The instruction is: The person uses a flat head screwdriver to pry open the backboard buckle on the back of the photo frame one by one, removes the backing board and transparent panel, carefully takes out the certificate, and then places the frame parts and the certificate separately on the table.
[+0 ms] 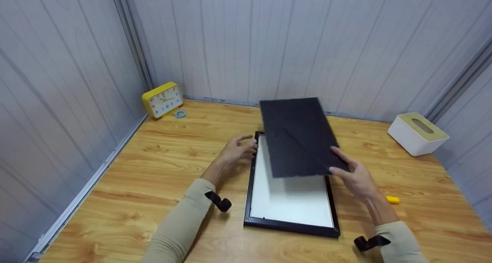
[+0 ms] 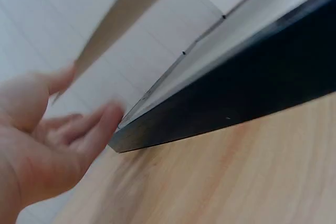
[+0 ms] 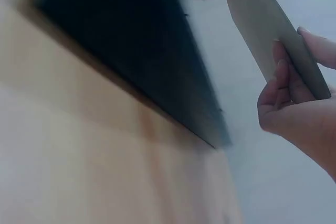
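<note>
A black picture frame lies on the table with a white sheet inside it. Above it, tilted, is a black backing board with a thin strut along its middle; its brown underside shows in the right wrist view. My right hand pinches the board's right edge near its lower corner, thumb on one face and fingers on the other. At the frame's upper left side is my left hand, fingers loosely bent and holding nothing. In the left wrist view its fingertips are close to the frame's corner; contact is unclear.
A yellow alarm clock stands at the back left, a blue ring beside it. At the back right sits a white tissue box. A small yellow object lies right of the right wrist. Panelled walls enclose the table.
</note>
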Tool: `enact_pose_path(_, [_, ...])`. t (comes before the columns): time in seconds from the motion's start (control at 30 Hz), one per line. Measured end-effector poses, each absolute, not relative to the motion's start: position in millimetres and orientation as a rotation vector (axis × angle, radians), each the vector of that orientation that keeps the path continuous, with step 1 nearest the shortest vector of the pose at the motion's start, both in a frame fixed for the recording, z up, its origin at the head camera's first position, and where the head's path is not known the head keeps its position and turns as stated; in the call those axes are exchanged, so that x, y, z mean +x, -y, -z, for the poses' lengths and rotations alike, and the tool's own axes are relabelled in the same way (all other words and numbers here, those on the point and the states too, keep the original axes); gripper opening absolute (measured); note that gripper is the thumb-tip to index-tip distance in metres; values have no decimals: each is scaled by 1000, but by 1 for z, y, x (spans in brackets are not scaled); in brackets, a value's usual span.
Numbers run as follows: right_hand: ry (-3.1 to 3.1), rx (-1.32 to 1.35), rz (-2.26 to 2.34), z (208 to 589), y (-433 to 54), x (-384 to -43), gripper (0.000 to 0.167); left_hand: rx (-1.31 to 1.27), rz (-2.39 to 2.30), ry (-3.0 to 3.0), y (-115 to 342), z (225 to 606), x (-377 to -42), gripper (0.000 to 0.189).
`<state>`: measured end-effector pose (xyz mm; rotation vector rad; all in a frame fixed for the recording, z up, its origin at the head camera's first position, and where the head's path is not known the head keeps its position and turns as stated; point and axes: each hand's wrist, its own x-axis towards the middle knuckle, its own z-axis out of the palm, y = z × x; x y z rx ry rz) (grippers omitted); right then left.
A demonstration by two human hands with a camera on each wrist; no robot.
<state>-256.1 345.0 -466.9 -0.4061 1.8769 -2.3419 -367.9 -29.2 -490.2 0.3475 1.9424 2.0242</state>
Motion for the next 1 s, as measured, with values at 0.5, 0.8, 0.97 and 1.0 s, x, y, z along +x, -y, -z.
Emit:
enact_pose_path(0.5, [-2038,252,2349,463,-449,-262,73,604,-1398,-2426,36,492,-359,60])
enact_pose_path(0.8, [-1900,413,2456,478,-481,-258,69,640,-1288,-2405,35,491,-355,85])
enact_pose_path(0.97, [-1941,491,2399,486,-487,-260,81,624,-1249,-2421,35,490,-356,89])
enact_pose_path(1.0, [-1988,502,2351,487,-488,-260,81,626,-1245,-2422,35,490,-356,89])
